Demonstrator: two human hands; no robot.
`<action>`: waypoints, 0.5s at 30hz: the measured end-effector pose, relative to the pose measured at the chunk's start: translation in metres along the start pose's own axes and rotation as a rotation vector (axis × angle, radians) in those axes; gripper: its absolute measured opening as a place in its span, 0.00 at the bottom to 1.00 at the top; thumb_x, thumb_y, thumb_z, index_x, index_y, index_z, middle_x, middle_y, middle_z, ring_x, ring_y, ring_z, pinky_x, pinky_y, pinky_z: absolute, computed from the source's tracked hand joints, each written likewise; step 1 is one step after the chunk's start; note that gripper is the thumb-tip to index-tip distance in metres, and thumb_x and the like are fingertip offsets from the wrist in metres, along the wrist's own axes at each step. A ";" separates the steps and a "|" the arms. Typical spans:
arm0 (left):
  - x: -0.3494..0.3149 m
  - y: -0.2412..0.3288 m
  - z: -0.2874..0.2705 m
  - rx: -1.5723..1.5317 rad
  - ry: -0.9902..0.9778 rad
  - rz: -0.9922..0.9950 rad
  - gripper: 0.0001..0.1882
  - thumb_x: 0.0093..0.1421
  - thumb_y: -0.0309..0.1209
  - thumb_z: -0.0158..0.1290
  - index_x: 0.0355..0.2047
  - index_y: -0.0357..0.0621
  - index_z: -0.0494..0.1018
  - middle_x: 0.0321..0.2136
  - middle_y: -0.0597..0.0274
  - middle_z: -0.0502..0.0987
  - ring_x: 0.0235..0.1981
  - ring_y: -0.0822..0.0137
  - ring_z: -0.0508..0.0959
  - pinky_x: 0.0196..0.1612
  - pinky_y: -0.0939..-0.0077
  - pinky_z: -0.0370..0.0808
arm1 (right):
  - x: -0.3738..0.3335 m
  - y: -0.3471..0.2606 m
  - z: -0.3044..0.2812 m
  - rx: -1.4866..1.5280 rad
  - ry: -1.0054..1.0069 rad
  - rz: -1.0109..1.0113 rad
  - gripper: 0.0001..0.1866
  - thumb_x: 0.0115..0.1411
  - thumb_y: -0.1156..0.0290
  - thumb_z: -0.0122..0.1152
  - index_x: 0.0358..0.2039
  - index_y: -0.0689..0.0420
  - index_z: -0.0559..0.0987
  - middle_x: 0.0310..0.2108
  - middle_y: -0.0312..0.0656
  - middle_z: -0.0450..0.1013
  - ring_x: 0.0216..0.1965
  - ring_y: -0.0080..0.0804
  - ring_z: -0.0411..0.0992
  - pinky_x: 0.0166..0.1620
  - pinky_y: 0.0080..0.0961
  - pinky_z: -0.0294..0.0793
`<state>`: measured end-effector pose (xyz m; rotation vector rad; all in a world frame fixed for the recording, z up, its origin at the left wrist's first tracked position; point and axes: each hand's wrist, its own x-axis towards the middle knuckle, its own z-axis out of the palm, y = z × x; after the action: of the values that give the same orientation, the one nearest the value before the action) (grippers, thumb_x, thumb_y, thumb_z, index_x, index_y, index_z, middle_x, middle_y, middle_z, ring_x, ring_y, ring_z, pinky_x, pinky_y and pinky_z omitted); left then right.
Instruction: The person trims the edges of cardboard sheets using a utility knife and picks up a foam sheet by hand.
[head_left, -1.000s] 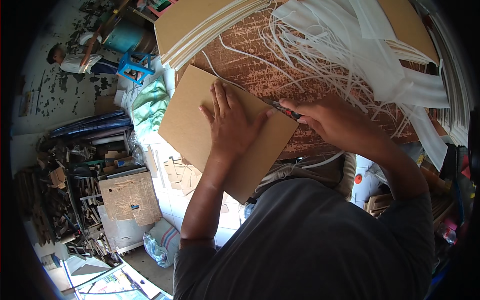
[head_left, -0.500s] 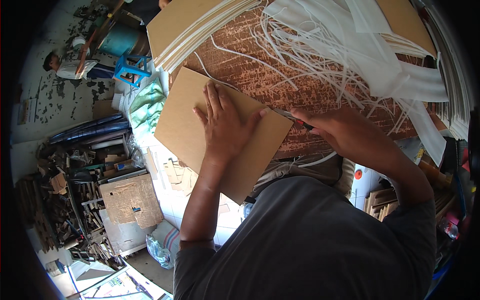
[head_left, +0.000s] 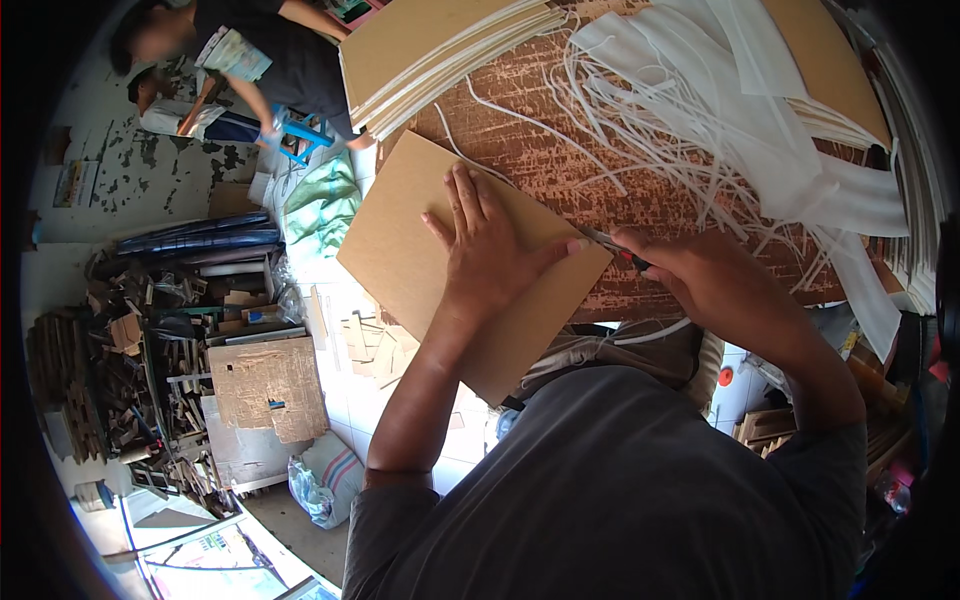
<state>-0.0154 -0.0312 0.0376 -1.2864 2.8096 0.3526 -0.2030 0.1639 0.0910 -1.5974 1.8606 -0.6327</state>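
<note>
I've got my left hand (head_left: 487,248) splayed flat on the board (head_left: 405,225), right hand (head_left: 705,280) curled tight round the cutter (head_left: 628,256)!

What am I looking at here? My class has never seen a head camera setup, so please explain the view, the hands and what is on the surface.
There is no machine: these are a person's own bare hands. The camera is the left one of two worn on the head, looking down. Its fisheye lens bends straight edges near the rim, and picture left is the person's left.

The left hand lies spread on a flat tan board, which reaches past the edge of a worn brown table. The right hand grips a bladed tool with some red on it, at the board's corner.

Farther back on the table are a stack of boards, tangled thin white strips and white sheets.
</note>
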 end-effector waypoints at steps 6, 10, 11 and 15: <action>0.003 -0.005 0.000 -0.006 -0.003 -0.008 0.80 0.46 0.72 0.66 0.73 0.18 0.36 0.76 0.28 0.37 0.79 0.38 0.34 0.73 0.25 0.33 | -0.001 0.008 0.011 0.009 0.051 -0.052 0.23 0.71 0.72 0.55 0.66 0.55 0.75 0.40 0.59 0.80 0.39 0.58 0.79 0.44 0.49 0.77; 0.004 -0.003 0.003 -0.027 0.017 0.021 0.81 0.45 0.73 0.66 0.72 0.15 0.38 0.76 0.26 0.36 0.78 0.34 0.35 0.71 0.20 0.35 | -0.012 0.016 0.017 0.006 0.084 -0.065 0.24 0.72 0.72 0.54 0.67 0.53 0.73 0.39 0.57 0.81 0.38 0.56 0.80 0.44 0.48 0.77; 0.004 -0.003 0.003 -0.034 0.022 0.026 0.80 0.45 0.72 0.66 0.72 0.15 0.38 0.76 0.26 0.37 0.78 0.33 0.35 0.71 0.20 0.34 | -0.015 0.018 0.020 0.008 0.110 -0.070 0.25 0.72 0.72 0.52 0.69 0.51 0.72 0.38 0.55 0.81 0.38 0.55 0.80 0.44 0.48 0.77; 0.004 -0.003 0.006 0.001 0.023 0.021 0.80 0.45 0.72 0.67 0.72 0.15 0.38 0.76 0.26 0.37 0.78 0.33 0.36 0.71 0.20 0.35 | -0.028 0.012 0.014 -0.073 0.023 0.027 0.27 0.72 0.73 0.49 0.71 0.46 0.69 0.37 0.53 0.80 0.36 0.53 0.80 0.42 0.48 0.78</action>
<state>-0.0161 -0.0353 0.0306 -1.2703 2.8436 0.3387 -0.1990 0.1933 0.0770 -1.6140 1.9388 -0.5797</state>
